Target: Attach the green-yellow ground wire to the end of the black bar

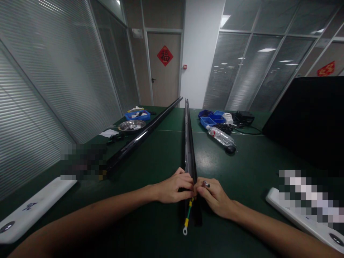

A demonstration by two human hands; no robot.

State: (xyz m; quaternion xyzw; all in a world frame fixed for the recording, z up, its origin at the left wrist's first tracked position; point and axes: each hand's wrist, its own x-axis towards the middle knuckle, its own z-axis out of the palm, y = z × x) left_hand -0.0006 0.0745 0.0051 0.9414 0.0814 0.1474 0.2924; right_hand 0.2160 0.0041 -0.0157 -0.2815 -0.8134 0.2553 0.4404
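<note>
A long black channel-shaped rail [190, 152] runs away from me down the middle of the table. My left hand [174, 187] grips its near end with bent fingers. Against the rail's right side, my right hand [215, 197] is closed, and a small shiny metal piece [206, 184] sticks out above its curled index finger; the rest of that piece is hidden. Below my fingertips hangs a short green wire [189, 210] with yellow sleeves and a ring terminal [185, 231] at its near end. Its upper end is hidden by my left hand.
Another black rail [142, 134] lies at the left. Beyond it are a metal bowl [131, 125] and a blue tray [143, 116] with small parts. On the right are blue bins [208, 121], a plastic bottle [220, 136], cables and a large black panel [309, 122].
</note>
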